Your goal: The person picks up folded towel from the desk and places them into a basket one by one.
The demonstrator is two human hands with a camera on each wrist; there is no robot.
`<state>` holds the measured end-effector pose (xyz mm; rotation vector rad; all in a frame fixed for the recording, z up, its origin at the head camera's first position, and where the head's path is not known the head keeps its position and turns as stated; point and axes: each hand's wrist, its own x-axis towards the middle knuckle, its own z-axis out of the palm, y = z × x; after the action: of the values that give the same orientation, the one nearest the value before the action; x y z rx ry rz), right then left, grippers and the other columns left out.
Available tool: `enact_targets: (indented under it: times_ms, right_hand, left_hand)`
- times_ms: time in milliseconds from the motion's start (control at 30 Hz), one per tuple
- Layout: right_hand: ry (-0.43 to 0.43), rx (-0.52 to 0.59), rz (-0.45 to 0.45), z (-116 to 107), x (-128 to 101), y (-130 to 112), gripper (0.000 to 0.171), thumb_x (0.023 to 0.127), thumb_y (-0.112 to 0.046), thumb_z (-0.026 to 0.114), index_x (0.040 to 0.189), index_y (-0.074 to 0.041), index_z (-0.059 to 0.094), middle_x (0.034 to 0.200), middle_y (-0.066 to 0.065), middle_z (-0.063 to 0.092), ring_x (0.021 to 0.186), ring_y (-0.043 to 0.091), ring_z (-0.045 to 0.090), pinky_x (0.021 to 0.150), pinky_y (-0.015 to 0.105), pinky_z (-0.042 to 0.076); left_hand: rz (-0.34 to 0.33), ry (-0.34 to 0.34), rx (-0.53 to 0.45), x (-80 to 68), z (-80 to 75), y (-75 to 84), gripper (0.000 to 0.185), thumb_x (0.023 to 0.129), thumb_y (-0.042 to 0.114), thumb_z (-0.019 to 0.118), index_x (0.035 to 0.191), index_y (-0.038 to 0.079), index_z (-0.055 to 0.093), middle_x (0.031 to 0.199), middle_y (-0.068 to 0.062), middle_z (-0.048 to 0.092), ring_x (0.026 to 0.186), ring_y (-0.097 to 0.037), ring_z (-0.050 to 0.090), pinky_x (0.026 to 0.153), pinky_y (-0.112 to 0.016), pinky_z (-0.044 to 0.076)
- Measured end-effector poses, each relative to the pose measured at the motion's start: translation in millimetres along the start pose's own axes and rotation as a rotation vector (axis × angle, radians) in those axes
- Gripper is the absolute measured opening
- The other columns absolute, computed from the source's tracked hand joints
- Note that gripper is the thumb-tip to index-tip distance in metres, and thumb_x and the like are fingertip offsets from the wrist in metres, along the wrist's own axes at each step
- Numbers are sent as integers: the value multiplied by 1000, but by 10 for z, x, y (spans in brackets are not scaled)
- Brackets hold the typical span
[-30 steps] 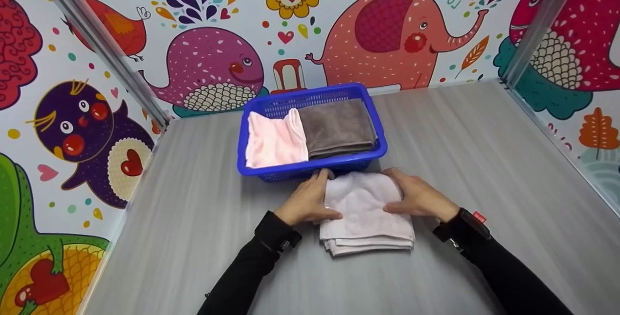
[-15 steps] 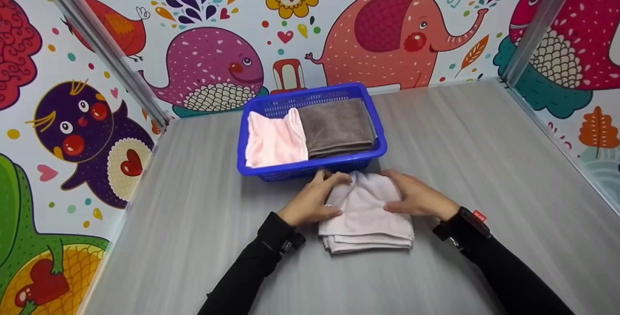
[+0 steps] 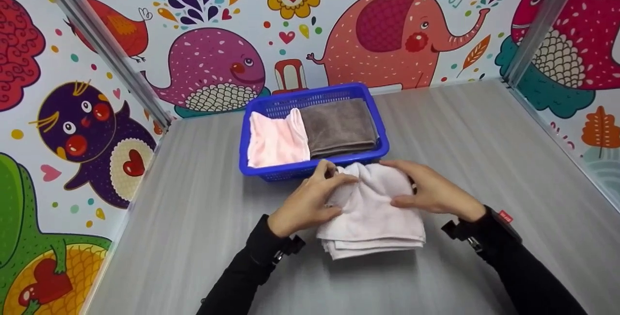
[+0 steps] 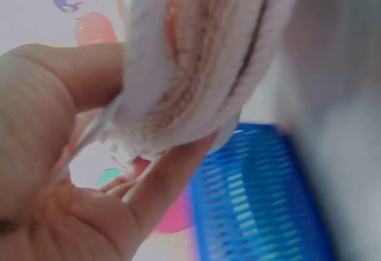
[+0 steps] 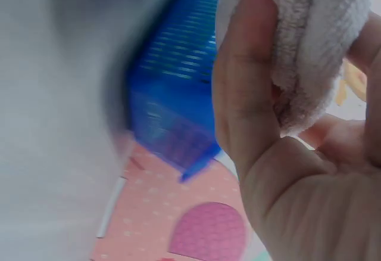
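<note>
Gripping the folded towel (image 3: 370, 213) at its two far corners, we hold it with both hands just in front of the basket (image 3: 373, 152). Our left hand (image 3: 302, 203) is closed on the towel's left edge: the left wrist view shows the stacked layers (image 4: 196, 58) pinched between thumb and fingers. Our right hand (image 3: 431, 191) is closed on the right edge in the same way; the right wrist view shows the thumb (image 5: 247, 88) pressed against the bundled layers (image 5: 315, 40). We judge that this two-sided pinch keeps the layers together so the fold does not open.

The towel lies between the hands. Its far end is raised and bunched close to the basket's near wall, while its near end seems to rest on the table (image 3: 193, 237), the layered edge facing us.

Inside the basket, a pink towel (image 3: 276, 140) lies on the left and a brown towel (image 3: 336, 128) on the right, side by side and touching. The basket stands near the wall (image 3: 387, 24), which is printed with cartoon animals.
</note>
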<state>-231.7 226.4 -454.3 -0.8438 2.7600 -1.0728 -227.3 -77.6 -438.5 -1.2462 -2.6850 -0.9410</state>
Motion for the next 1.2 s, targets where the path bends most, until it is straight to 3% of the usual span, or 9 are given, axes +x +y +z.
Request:
enact_targets:
  times_ms: [200,333,467,667,833,967,1067,1200]
  right_hand:
    - [22,21,-12,-60,62,-112,77,87,-19,84,155,-13,48,153,14,54,140,38,51,112,62,41]
    - [38,25,-25,-41,137,-127,78,86,-17,85,155,-11,47,153,15,54,140,37,50,113,60,42]
    - [76,38,-45,-66,285,-197,78,88,-18,84,156,-9,46,154,17,52,140,38,50,112,60,42]
    - [154,35,-94,-54,751,-380,81,88,-19,83,158,-8,42,155,16,51,139,35,50,112,56,43]
    - [189,35,-134,20,1193,-541,78,90,-19,79,158,-10,41,153,16,52,132,34,53,108,53,46]
    - [195,76,-131,55,1447,-646,76,92,-11,75,159,-9,40,142,19,56,117,31,57,97,47,53]
    - [212,113,-109,99,1583,-669,74,92,-5,73,159,-11,41,128,17,56,100,26,55,83,38,55]
    - [275,141,-123,191,1769,-641,64,90,0,71,149,-9,48,119,17,57,93,24,58,77,34,53]
  left_hand:
    - [40,71,84,-57,-159,148,42,88,1,77,126,18,70,127,-15,45,83,-22,60,75,-31,54]
    - [50,124,99,-65,-214,137,33,84,-4,75,113,11,70,127,-18,47,80,-27,63,72,-36,56]
    - [18,199,95,-72,-323,73,35,84,-7,73,114,10,69,130,-19,48,83,-30,65,74,-39,58]
    - [-39,401,156,-69,-508,-125,42,80,-17,62,116,3,71,134,-27,50,101,-37,67,88,-45,60]
    - [-153,542,203,-73,-634,-363,48,81,-20,53,122,-2,71,140,-30,49,125,-45,58,106,-52,52]
    - [-230,584,217,-61,-696,-569,49,84,-19,49,128,-5,67,148,-30,44,143,-48,43,113,-58,44]
    - [-264,590,203,-56,-727,-701,50,84,-17,50,131,-6,64,153,-29,39,144,-47,41,111,-58,44]
    - [-266,630,214,-40,-767,-861,56,80,-16,54,134,-6,62,155,-28,38,144,-45,40,115,-58,40]
